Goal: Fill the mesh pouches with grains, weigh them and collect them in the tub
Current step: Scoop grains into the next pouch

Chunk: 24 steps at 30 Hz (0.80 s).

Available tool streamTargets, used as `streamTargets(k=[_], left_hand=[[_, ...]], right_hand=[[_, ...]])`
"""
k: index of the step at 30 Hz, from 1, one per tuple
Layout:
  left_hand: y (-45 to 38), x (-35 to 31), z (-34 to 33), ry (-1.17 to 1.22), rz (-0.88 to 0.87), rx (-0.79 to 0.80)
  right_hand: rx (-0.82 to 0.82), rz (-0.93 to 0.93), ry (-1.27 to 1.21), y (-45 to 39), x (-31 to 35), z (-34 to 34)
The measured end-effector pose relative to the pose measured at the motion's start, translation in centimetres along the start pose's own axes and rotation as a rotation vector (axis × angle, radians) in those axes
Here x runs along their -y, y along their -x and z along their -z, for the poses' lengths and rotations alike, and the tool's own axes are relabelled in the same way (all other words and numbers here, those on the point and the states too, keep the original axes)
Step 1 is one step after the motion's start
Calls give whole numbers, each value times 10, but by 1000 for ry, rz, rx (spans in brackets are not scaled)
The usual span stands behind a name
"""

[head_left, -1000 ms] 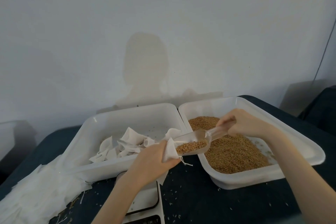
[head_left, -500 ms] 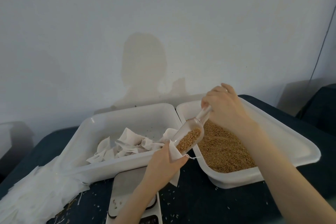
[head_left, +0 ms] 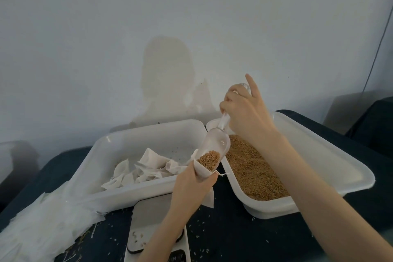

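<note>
Two tubs [head_left: 148, 140] [head_left: 319, 155] — one scoop [head_left: 214, 147], one scale [head_left: 148, 219] — two hands [head_left: 191, 189] [head_left: 246, 115].

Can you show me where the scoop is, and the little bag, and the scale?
scoop [head_left: 214, 147]: head view, on its clear bowl.
little bag [head_left: 203, 171]: head view, on its white cloth side.
scale [head_left: 152, 215]: head view, on its bare platform.

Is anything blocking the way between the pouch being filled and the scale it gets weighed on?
Nothing visible does. The left hand holds the pouch in the air right above the scale, whose plate carries only a few stray grains. The right hand tips the scoop into it from above.
</note>
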<state>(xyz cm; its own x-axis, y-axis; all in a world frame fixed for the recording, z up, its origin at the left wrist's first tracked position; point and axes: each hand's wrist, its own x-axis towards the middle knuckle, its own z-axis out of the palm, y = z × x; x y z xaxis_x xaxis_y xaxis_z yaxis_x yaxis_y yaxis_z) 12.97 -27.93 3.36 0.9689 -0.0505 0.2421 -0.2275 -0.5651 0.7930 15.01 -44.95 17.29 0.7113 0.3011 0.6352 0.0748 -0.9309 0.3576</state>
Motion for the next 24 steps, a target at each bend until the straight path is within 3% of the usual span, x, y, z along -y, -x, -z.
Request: streamTargets(k=[13, 20, 24], left_hand=[[5, -10, -5, -141, -102, -39], [0, -13, -14, -170, -68, -29], [-2, -12, -19, -182, -55, -42]], right_hand=[[171, -121, -99, 13, -25, -26], [130, -112, -121, 15, -28, -24], [-1, -91, -109, 13, -25, -18]])
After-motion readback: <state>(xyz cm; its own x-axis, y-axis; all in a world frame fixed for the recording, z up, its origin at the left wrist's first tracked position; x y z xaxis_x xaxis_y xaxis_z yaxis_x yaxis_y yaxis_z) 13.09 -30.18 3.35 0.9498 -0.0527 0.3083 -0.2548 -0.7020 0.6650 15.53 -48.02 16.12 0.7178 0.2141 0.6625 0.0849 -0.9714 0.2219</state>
